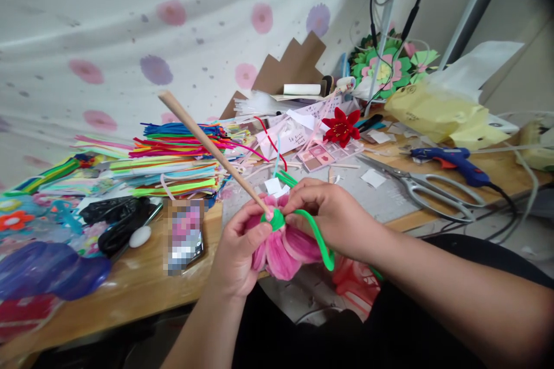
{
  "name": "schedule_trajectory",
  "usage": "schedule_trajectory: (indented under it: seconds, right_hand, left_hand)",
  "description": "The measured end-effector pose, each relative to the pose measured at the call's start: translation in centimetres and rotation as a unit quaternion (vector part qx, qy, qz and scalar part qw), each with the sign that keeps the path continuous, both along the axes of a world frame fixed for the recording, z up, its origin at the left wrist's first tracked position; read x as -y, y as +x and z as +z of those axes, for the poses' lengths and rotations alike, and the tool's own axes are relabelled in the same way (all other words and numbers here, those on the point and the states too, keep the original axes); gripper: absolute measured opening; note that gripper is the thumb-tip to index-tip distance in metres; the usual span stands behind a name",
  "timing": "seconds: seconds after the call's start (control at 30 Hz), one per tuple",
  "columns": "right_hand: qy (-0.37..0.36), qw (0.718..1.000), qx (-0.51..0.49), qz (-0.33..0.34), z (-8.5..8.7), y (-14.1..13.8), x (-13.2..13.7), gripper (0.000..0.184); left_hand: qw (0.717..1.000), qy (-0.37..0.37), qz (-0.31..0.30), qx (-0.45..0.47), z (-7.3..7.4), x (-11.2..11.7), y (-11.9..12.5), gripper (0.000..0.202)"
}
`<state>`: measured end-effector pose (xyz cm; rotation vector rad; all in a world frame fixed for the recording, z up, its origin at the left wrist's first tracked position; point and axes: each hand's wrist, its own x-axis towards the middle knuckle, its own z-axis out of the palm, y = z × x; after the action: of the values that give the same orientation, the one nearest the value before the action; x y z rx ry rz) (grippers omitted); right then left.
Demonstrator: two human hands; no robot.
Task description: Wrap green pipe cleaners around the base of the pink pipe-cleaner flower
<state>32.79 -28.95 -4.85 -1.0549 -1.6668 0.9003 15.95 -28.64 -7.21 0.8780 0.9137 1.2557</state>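
A pink fuzzy flower (283,253) hangs petals-down over the table's front edge, its wooden stick stem (212,153) pointing up and to the left. My left hand (240,242) is closed around the flower's base, thumb beside the stick. Green fuzzy wire is wound at the base where the stick meets the petals. My right hand (322,210) pinches the green pipe cleaner (318,236) close to that winding. Its loose length curves down to the right, below my right fingers. Part of the petals is hidden behind both hands.
Bundles of coloured pipe cleaners (177,155) lie at the left back, with a phone (186,239) nearer. A red flower (341,127) sits on the grey mat's far side. Large scissors (426,184) and a blue glue gun (454,162) with its cord lie to the right.
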Motion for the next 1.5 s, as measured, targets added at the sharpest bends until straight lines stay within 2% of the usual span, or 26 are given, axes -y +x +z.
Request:
schedule_trajectory:
  seconds: [0.17,0.23,0.33,0.43,0.5,0.6,0.7,0.83,0.97,1.1,1.2,1.3,1.4,1.47,1.5]
  right_hand:
    - [-0.115,0.990,-0.042,0.063,0.2,0.4,-0.3,0.006]
    - [-0.119,0.990,-0.014,0.079,0.4,0.8,-0.4,0.009]
    - [-0.022,0.996,0.043,0.076,0.8,1.3,-0.5,0.016]
    - [0.088,0.988,0.057,0.116,1.1,1.6,-0.4,0.016]
    - [0.126,0.981,0.049,0.140,1.2,1.5,-0.3,0.010]
    - [0.135,0.978,0.054,0.146,1.2,1.5,0.1,0.006]
    - [0.114,0.977,0.056,0.170,1.4,1.6,0.3,0.003]
    - [0.018,0.975,0.053,0.216,1.6,1.7,0.4,0.005]
    - [-0.036,0.974,0.036,0.221,1.3,1.4,0.5,0.007]
    - [-0.022,0.978,0.028,0.207,0.5,0.8,0.5,0.011]
    - [-0.043,0.977,-0.022,0.207,-0.1,0.6,0.3,0.008]
    - [-0.081,0.971,-0.104,0.201,-0.8,0.9,-0.1,0.001]
    - [-0.131,0.954,-0.206,0.176,-1.7,1.2,-0.6,0.013]
    - [-0.161,0.936,-0.268,0.164,-2.3,0.9,-0.9,0.020]
    - [-0.166,0.927,-0.298,0.155,-2.7,0.7,-1.0,0.022]
  left_hand:
    - [0.997,0.041,-0.049,-0.034,-0.3,0.0,-0.5,0.025]
    - [0.994,0.061,-0.074,-0.048,-0.3,0.0,-0.7,0.025]
    - [0.988,0.091,-0.107,-0.071,0.0,-0.2,-1.0,0.027]
    - [0.982,0.109,-0.134,-0.078,0.3,-0.4,-1.2,0.032]
    - [0.983,0.102,-0.135,-0.064,0.5,-0.5,-1.2,0.041]
    - [0.984,0.101,-0.130,-0.073,0.7,-0.8,-1.5,0.045]
    - [0.969,0.127,-0.171,-0.122,1.0,-1.2,-1.9,0.038]
    - [0.941,0.162,-0.248,-0.162,2.0,-1.9,-2.6,0.031]
    - [0.929,0.148,-0.300,-0.160,2.7,-2.8,-2.8,0.041]
    - [0.924,0.137,-0.322,-0.157,2.6,-3.6,-2.7,0.054]
    - [0.943,0.094,-0.311,-0.073,2.2,-4.1,-2.4,0.065]
    - [0.964,-0.006,-0.266,0.018,1.9,-4.6,-2.4,0.076]
    - [0.980,-0.075,-0.160,0.094,1.4,-4.3,-2.6,0.071]
    - [0.984,-0.060,-0.085,0.144,1.1,-3.5,-2.3,0.070]
    - [0.984,-0.048,-0.066,0.161,1.0,-2.9,-2.0,0.073]
